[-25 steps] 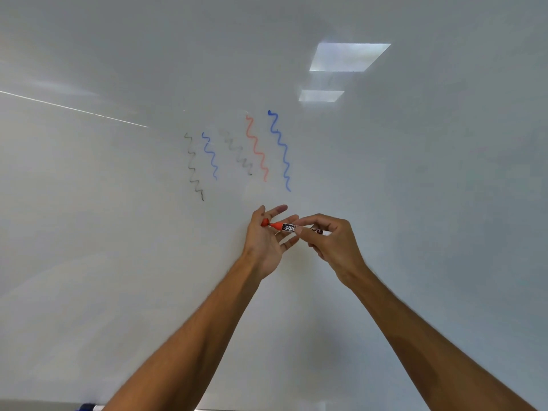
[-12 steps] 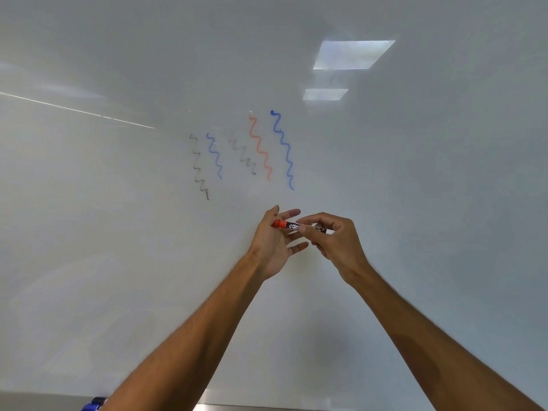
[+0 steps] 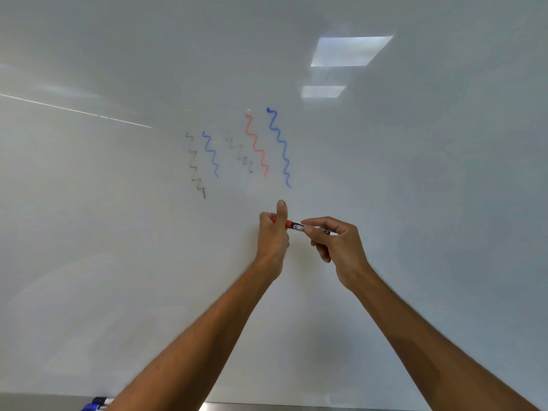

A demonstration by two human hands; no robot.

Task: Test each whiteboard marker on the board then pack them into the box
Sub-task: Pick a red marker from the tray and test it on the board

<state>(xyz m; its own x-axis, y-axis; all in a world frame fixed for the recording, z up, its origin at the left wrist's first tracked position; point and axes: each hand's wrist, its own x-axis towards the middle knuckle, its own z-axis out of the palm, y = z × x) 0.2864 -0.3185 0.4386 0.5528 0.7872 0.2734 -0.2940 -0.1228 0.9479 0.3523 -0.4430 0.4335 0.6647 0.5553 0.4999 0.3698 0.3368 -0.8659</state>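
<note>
Both hands meet on one red marker (image 3: pixel 295 226), level before the middle of the whiteboard (image 3: pixel 118 262), just under five squiggles (image 3: pixel 255 146). The left hand (image 3: pixel 272 235) curls round its red cap end, thumb raised; the right hand (image 3: pixel 341 247) pinches the barrel. At the board's bottom edge lie what look like blue markers (image 3: pixel 98 404) — mostly cut off.

Soft, even, bright light. Up and right of the grip on the red-capped, black-labelled plastic marker (image 3: pixel 296 226), the glossy white whiteboard (image 3: pixel 444 203) mirrors two rectangular ceiling lights (image 3: pixel 351 51) as glare; a thin bright streak (image 3: pixel 74 111) lies far up-left. A faint shadow (image 3: pixel 250 229) hugs the grip's left.
</note>
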